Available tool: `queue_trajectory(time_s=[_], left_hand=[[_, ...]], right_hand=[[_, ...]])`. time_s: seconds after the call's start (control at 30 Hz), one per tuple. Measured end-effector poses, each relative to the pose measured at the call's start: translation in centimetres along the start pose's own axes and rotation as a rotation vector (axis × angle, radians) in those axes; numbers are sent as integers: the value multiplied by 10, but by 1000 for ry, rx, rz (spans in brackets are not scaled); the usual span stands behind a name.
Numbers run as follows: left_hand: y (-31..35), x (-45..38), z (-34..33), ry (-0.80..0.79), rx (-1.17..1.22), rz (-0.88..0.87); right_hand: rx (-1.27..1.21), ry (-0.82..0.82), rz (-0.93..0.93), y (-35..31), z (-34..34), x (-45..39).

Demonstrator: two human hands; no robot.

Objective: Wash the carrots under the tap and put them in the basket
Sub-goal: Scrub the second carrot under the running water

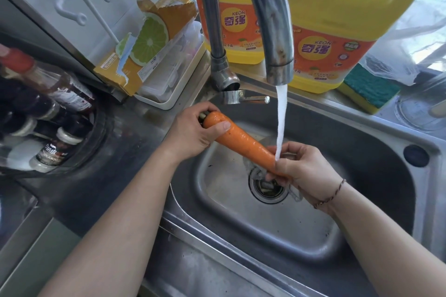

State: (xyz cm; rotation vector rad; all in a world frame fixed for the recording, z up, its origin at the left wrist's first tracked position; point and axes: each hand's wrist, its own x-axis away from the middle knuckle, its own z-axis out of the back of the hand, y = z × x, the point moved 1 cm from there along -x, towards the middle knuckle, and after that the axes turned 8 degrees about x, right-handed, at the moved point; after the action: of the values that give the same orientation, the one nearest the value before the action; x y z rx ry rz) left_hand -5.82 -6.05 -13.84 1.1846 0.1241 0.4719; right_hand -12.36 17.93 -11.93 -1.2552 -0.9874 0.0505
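Fingers of the left hand [193, 132] curl round the carrot's [243, 143] thick end, frame centre, thumb pressed on top. Rightward, the carrot slants down over the sink [376, 152], above the drain [268, 188], with open basin below. Right hand [306, 171] pinches the tip under the tap's [272, 31] stream [281, 123].

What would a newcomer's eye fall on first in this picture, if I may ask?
Probably the orange carrot, held over the steel sink by the left hand at its thick end and the right hand at its tip. Water from the tap strikes near the tip. Behind stand two yellow detergent jugs.
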Motion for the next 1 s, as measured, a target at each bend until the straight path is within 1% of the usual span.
queue_trajectory(time_s=[0.2,0.33,0.4,0.47,0.57,0.63,0.67,0.73,0.77,0.83,0.93,0.97,1.0], left_hand=[[0,1,3,1,-21,-8],[-1,1,5,14,-3,-7],[-2,2,5,21,-34,-3],[1,4,-1,60,-92,5],[11,9,-17,142,-164,37],[18,9,-28,169,-232,67],[20,9,-31,179,-256,84],[23,8,-34,187,-274,124],[24,7,-34,179,-290,140],[24,5,-31,153,-311,164],[22,-1,-22,135,-292,234],[21,-2,-20,118,-302,252],[19,-2,-19,102,-308,269]], right_hand=[[-30,-27,13,2,0,0],[-123,-163,26,4,5,4],[-103,-184,25,6,7,4],[20,-106,46,7,6,3],[258,100,45,3,-2,2],[494,232,42,-2,-6,1],[643,267,21,-3,-7,0],[935,287,-26,-3,-6,-2],[1019,278,-15,-2,-5,-3],[997,205,80,3,-4,-3],[909,-37,232,13,4,2],[807,-117,239,15,9,3],[624,-172,222,15,13,4]])
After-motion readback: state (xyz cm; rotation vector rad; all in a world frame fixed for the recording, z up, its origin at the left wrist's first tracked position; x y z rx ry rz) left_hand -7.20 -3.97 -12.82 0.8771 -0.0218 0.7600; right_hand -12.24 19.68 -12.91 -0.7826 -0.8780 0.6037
